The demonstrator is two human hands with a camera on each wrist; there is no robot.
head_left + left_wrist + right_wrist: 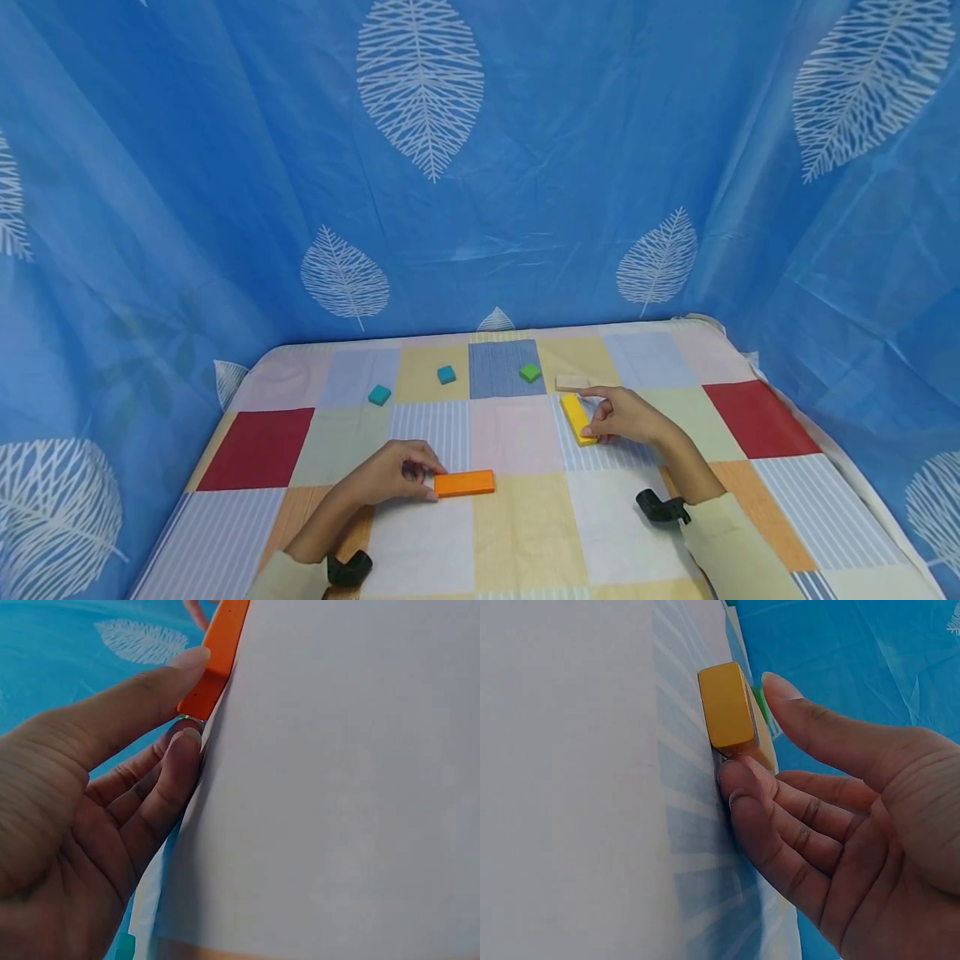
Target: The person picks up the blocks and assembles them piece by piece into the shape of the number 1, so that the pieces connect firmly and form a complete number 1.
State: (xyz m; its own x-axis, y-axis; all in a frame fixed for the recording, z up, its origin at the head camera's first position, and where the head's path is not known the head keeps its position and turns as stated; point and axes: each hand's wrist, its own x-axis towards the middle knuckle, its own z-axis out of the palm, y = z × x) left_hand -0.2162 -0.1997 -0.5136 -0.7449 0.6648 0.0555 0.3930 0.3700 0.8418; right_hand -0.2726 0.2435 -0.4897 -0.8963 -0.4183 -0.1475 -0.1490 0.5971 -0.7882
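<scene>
Left hand pinching end of orange block, flat on patchwork cloth. Right hand, fingers relaxed, touching yellow block beyond orange block, near beige block.

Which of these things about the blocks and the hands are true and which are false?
1. The left hand touches the orange block. True.
2. The right hand is at the green block. False: it is at the yellow block, and the green block lies apart, farther back on the checked cloth.
3. The orange block is stacked on the yellow block. False: they lie apart, each flat on the cloth.
4. Two teal blocks lie near the back of the cloth. True.
5. The pale wooden block lies just behind the yellow block. True.
</scene>
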